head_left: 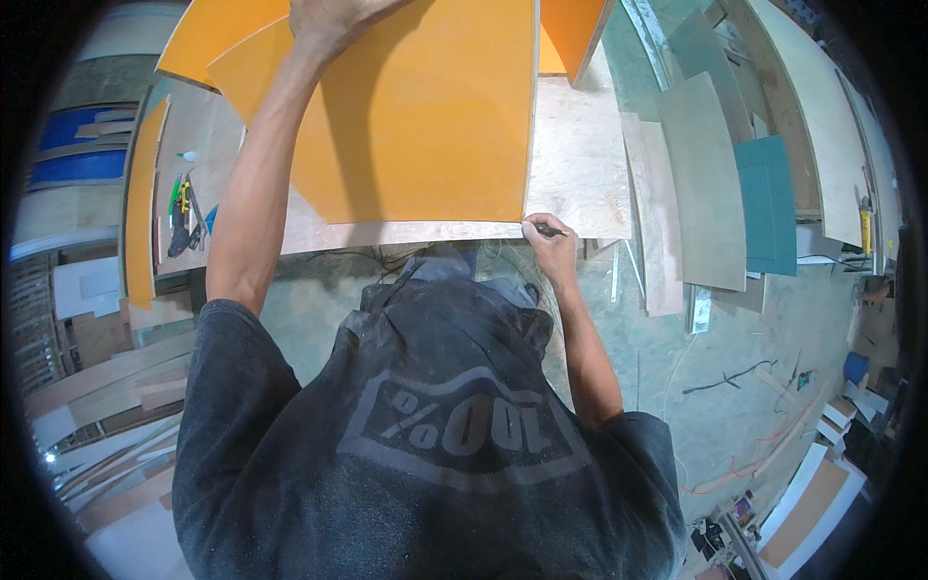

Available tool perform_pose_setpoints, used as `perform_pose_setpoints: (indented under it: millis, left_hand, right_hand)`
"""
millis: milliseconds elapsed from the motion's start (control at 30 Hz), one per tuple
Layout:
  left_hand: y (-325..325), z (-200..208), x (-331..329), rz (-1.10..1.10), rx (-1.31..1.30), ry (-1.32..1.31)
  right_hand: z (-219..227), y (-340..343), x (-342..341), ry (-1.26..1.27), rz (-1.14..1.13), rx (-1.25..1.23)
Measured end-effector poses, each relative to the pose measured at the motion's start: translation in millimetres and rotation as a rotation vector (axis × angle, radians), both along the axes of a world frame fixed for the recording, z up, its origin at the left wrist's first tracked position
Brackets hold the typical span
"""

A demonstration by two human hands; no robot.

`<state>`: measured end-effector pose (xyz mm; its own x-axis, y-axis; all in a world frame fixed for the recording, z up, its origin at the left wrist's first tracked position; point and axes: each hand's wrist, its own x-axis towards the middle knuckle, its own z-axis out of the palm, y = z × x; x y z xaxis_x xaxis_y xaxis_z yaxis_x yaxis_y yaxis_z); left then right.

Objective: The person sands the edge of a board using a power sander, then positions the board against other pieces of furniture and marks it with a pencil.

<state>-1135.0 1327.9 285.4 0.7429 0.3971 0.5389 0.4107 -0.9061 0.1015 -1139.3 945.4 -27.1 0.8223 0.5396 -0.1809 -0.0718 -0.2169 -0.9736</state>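
Note:
A large orange panel [435,126] lies on a pale plywood board [580,155], its near edge close to the board's near edge. My left hand [333,21] rests on the panel at the top of the view, its thumb side stretched out; the other fingers are mostly cut off by the edge. At the panel's near right corner, my right hand [553,246] is closed around a dark pen [549,230]. The fingertips are right beside that corner, and the pen's tip is hidden.
More orange panels [570,34] stand at the far side. Hand tools [181,217] lie on the board's left end. To the right lean plywood sheets [710,184] and a teal panel [767,203]. Timber strips [116,377] are stacked at left; a cable [730,377] crosses the floor.

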Motion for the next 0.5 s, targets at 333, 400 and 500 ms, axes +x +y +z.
perform_pose_setpoints:
  millis: [333, 400, 500]
  left_hand:
    - [-6, 5, -4, -0.049, -0.042, -0.033]
    - [-4, 5, -4, -0.050, 0.023, -0.034]
    - [0, 4, -5, -0.082, 0.093, -0.038]
  right_hand:
    - [40, 16, 13, 0.104, -0.037, 0.107]
    - [60, 29, 24, -0.005, -0.067, 0.169]
    - [99, 45, 43, -0.070, -0.069, 0.209]
